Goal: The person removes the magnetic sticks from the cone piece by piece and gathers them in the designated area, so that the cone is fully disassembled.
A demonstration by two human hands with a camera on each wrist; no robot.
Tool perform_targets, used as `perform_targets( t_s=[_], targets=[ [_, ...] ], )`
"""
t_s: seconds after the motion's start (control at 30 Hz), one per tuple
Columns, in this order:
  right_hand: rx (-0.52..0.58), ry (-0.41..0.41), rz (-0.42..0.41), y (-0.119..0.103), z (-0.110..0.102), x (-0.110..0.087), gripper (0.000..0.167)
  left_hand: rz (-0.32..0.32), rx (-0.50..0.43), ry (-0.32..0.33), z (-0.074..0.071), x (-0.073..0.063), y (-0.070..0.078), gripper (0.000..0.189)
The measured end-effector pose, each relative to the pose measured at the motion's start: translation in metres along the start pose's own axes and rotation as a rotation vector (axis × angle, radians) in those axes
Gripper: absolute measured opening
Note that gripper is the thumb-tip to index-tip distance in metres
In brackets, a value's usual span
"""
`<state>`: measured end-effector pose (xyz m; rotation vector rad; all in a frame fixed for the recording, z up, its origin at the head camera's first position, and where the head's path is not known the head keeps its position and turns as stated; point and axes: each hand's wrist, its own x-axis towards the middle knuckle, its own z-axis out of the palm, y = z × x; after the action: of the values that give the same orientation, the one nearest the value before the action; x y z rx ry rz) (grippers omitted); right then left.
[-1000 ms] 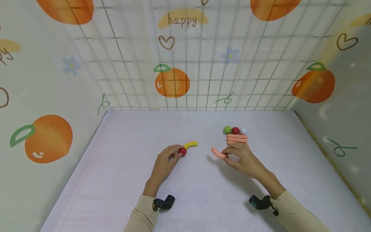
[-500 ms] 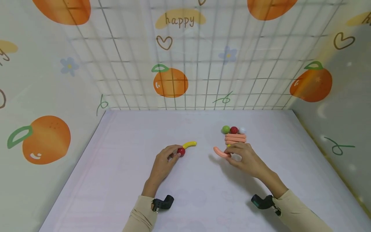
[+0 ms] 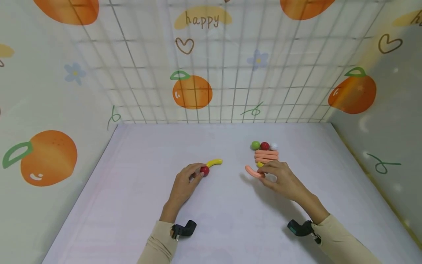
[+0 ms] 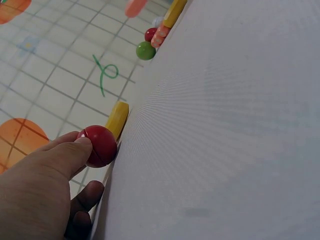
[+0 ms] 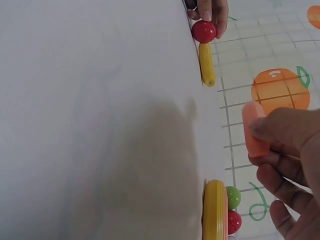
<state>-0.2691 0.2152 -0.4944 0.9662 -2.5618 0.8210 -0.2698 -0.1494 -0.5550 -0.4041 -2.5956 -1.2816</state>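
My left hand (image 3: pixel 185 182) pinches a glossy red ball (image 3: pixel 205 171) between thumb and fingers, low at the tabletop. Right against the ball lies a curved yellow stick (image 3: pixel 215 162), its far end pointing right. My right hand (image 3: pixel 286 181) holds a curved pink stick (image 3: pixel 252 171) by one end, raised over the table with a shadow below. In the right wrist view, the thumb presses on this pink stick (image 5: pixel 254 131). Just behind the right hand, a yellow piece (image 3: pixel 260 165) shows only its tip in the head view; the fingers hide the rest.
Beyond the right hand, several straight pink sticks (image 3: pixel 266 155) lie side by side. Behind them a green ball (image 3: pixel 255 145), a second red ball (image 3: pixel 265 146) and a white ball (image 3: pixel 274 146) form a row. A patterned curtain (image 3: pixel 145 73) closes off the back of the table.
My right hand has drifted a little to the right with the pink stick, and a yellow tip has come into sight behind its fingers. My left hand stays on the red ball.
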Motion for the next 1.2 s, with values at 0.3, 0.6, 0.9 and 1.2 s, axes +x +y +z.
perform_targets(
  t_s=[0.3, 0.6, 0.9, 1.2],
  targets=[
    [-0.018, -0.023, 0.035, 0.0022, -0.0025, -0.0030, 0.025, -0.001, -0.004, 0.004, 0.0010, -0.0013, 0.0012, 0.033],
    [-0.022, -0.011, 0.031, 0.0051, -0.0054, -0.0064, 0.024, -0.005, -0.004, 0.004, 0.0029, 0.0003, 0.0015, 0.033],
    [-0.033, -0.012, 0.041, 0.0072, -0.0065, -0.0087, 0.025, -0.004, -0.001, 0.003, 0.0018, 0.0008, 0.0001, 0.034],
    [-0.034, -0.011, 0.033, 0.0090, -0.0085, -0.0101, 0.023, 0.008, -0.009, 0.010, 0.0009, 0.0010, -0.0017, 0.034]
  ],
)
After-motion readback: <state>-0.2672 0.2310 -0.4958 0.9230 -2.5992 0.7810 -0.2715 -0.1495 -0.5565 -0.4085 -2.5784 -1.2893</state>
